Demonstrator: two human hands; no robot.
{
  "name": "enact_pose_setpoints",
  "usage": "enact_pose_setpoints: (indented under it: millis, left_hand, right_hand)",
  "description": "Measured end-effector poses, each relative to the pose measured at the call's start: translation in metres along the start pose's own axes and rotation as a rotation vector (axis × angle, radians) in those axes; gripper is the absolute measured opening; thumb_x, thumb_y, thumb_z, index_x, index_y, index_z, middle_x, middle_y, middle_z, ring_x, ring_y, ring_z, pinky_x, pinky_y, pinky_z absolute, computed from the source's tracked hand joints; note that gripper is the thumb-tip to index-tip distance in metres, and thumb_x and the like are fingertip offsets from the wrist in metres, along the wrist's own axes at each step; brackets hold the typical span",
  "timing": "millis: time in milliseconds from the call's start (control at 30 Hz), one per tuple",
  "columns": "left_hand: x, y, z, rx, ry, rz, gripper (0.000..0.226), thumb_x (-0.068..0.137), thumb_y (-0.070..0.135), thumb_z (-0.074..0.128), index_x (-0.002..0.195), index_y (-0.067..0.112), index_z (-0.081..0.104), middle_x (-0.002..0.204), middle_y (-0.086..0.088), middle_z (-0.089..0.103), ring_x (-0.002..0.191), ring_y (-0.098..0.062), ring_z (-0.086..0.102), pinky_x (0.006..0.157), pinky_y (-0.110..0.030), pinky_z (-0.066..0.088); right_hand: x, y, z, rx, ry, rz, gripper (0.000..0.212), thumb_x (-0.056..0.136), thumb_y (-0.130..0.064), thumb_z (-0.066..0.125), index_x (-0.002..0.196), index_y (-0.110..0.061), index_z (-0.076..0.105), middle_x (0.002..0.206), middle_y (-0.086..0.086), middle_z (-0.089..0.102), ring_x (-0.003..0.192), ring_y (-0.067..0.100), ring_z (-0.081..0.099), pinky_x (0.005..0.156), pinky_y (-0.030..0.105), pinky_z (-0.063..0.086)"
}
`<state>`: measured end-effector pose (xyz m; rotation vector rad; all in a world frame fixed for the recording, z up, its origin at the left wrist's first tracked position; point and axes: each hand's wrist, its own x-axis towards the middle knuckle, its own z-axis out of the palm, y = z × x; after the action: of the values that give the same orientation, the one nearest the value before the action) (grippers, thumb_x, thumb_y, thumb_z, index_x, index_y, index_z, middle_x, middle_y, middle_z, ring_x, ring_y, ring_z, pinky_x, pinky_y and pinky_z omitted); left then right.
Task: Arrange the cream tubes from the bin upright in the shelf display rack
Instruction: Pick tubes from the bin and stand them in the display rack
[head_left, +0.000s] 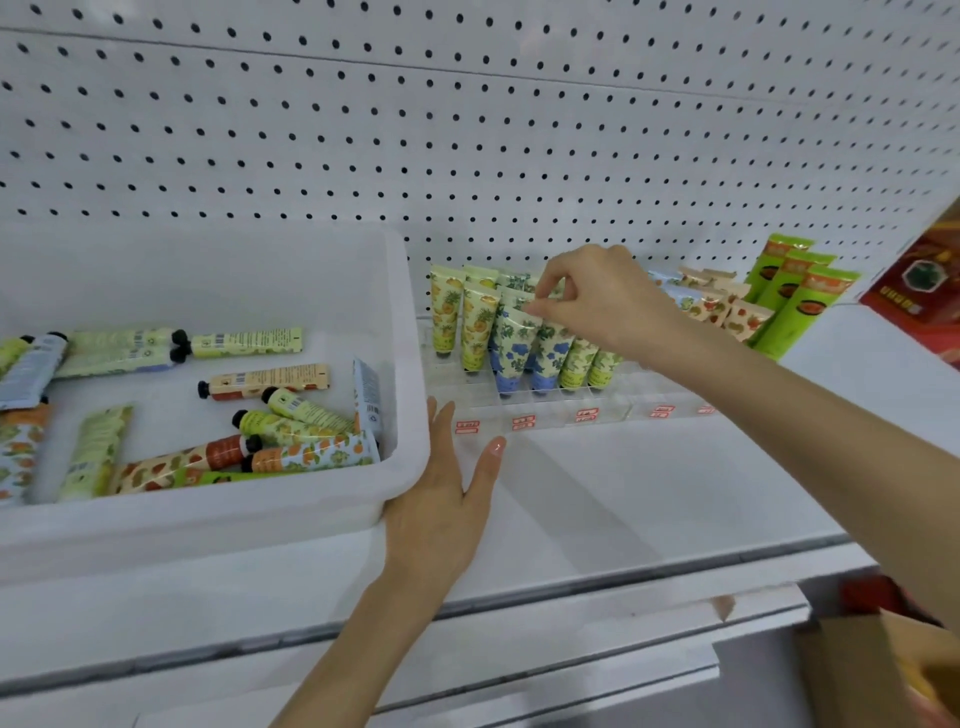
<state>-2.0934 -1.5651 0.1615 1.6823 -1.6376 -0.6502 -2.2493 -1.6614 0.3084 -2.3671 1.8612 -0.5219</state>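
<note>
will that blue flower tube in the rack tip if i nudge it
Likely not far: the blue flower tube stands cap-down in a slot of the clear rack, with other tubes close beside it. Out of the rack it would probably topple, with a narrow cap below and a wide flat end above. It seems light: the right hand pinches just its top edge.

White bin (400, 322); blue-flowered tube (511, 348); red box (919, 291), apparently.

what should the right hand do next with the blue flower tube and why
Probably ease the blue-flowered tube down until it seats, then let go. The right hand pinches its top edge, it already stands cap down in the clear rack, and more tubes lie in the bin.
</note>
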Motion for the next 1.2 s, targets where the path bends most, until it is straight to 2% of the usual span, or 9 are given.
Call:
enact_pose_setpoints:
  millis: [167,267,333,467,600,767,867,1067,1200]
  left_hand:
    - [-0.009,0.012,0.000,0.128,0.028,0.110,0.083,0.082,0.067,0.021,0.150,0.019,0.020,0.159,0.003,0.012,0.146,-0.016,0.012,0.118,-0.034,0.013]
    - [-0.024,0.031,-0.005,0.069,0.022,0.167,0.082,0.082,0.066,0.022,0.150,0.019,0.020,0.158,0.001,0.016,0.144,-0.014,0.015,0.115,-0.027,0.015]
    - [-0.040,0.044,-0.014,0.092,0.034,0.230,0.080,0.085,0.068,0.020,0.149,0.021,0.022,0.155,0.002,0.024,0.142,-0.012,0.019,0.112,-0.026,0.021]
    - [-0.073,0.061,-0.049,0.185,0.111,0.352,0.069,0.089,0.065,0.023,0.141,0.021,0.039,0.140,0.004,0.047,0.128,-0.012,0.039,0.097,-0.025,0.037]
    - [-0.101,0.051,-0.102,0.308,0.243,0.427,0.060,0.093,0.059,0.030,0.132,0.018,0.051,0.128,0.002,0.058,0.117,-0.012,0.048,0.088,-0.023,0.040]
    - [-0.120,0.020,-0.178,0.466,0.308,0.383,0.055,0.094,0.055,0.034,0.130,0.019,0.053,0.125,0.002,0.059,0.116,-0.012,0.047,0.089,-0.022,0.038]
    - [-0.116,0.003,-0.219,0.544,0.319,0.328,0.058,0.093,0.058,0.031,0.131,0.020,0.052,0.127,0.002,0.059,0.117,-0.015,0.048,0.089,-0.027,0.039]
    - [-0.068,-0.043,-0.273,0.632,0.268,0.309,0.071,0.090,0.067,0.023,0.127,0.015,0.055,0.127,-0.004,0.060,0.113,-0.025,0.053,0.091,-0.037,0.043]
    - [-0.021,-0.081,-0.306,0.660,0.205,0.296,0.073,0.088,0.069,0.020,0.129,0.019,0.054,0.133,-0.001,0.056,0.120,-0.026,0.051,0.095,-0.040,0.041]
  right_hand:
    - [-0.037,0.006,-0.027,-0.193,0.007,-0.092,0.034,0.091,-0.042,0.057,0.116,-0.020,0.063,0.099,-0.002,0.068,0.086,0.013,0.058,0.074,0.028,0.043]
    - [-0.056,0.010,-0.043,-0.301,-0.042,-0.146,0.041,0.091,-0.047,0.052,0.125,-0.024,0.056,0.122,-0.002,0.059,0.107,0.018,0.057,0.082,0.033,0.042]
    - [-0.069,0.008,-0.052,-0.319,-0.062,-0.150,0.046,0.091,-0.050,0.052,0.129,-0.025,0.053,0.127,-0.001,0.055,0.112,0.021,0.054,0.087,0.037,0.043]
    - [-0.090,-0.010,-0.064,-0.271,-0.036,-0.194,0.047,0.091,-0.047,0.052,0.133,-0.024,0.049,0.132,0.000,0.053,0.117,0.023,0.052,0.094,0.041,0.044]
    - [-0.100,-0.039,-0.057,-0.195,-0.022,-0.265,0.053,0.092,-0.045,0.053,0.139,-0.023,0.042,0.138,0.001,0.050,0.123,0.023,0.050,0.098,0.039,0.043]
    - [-0.100,-0.091,-0.030,-0.051,0.012,-0.345,0.048,0.092,-0.038,0.056,0.135,-0.018,0.048,0.135,0.002,0.052,0.121,0.023,0.051,0.094,0.037,0.044]
    - [-0.094,-0.119,-0.015,-0.014,0.009,-0.384,0.046,0.092,-0.042,0.055,0.132,-0.020,0.050,0.133,0.001,0.053,0.119,0.022,0.052,0.092,0.035,0.042]
    - [-0.058,-0.155,0.014,0.036,-0.103,-0.365,0.045,0.091,-0.046,0.054,0.129,-0.020,0.052,0.127,0.000,0.056,0.114,0.016,0.055,0.092,0.038,0.047]
    - [-0.012,-0.178,0.043,0.054,-0.208,-0.290,0.045,0.090,-0.045,0.056,0.128,-0.019,0.053,0.128,0.001,0.057,0.112,0.015,0.056,0.094,0.037,0.047]
